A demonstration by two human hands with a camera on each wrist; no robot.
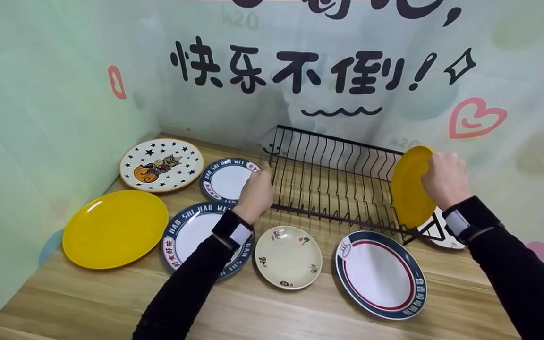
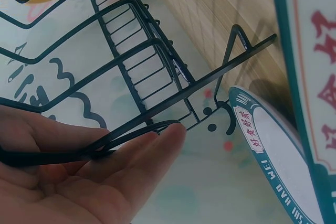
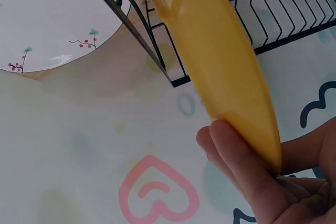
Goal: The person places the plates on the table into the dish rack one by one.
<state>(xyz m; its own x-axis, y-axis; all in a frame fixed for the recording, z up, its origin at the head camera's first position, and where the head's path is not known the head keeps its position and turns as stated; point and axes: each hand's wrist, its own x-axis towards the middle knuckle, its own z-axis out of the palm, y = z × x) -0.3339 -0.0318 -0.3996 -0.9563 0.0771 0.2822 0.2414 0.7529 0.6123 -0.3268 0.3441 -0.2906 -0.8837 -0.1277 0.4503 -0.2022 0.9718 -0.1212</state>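
My right hand (image 1: 446, 179) pinches the edge of a yellow plate (image 1: 410, 189), which stands on its edge at the right end of a black wire dish rack (image 1: 340, 140). In the right wrist view, fingers (image 3: 239, 156) lie along one face of the plate, with the thumb on the other side. At the rack's left end, my left hand (image 1: 258, 194) holds the end wire. The left wrist view shows that hand (image 2: 100, 171) around the dark bar, beside a small blue-rimmed plate (image 2: 286, 166).
Left of the rack lie a cat-patterned plate (image 1: 161, 165), another yellow plate (image 1: 115, 230) and a larger blue-rimmed plate (image 1: 191, 231). In front are a small cream plate (image 1: 288, 257) and a navy-rimmed oval plate (image 1: 380, 276). A white floral plate (image 3: 58, 19) lies beyond the rack's right end.
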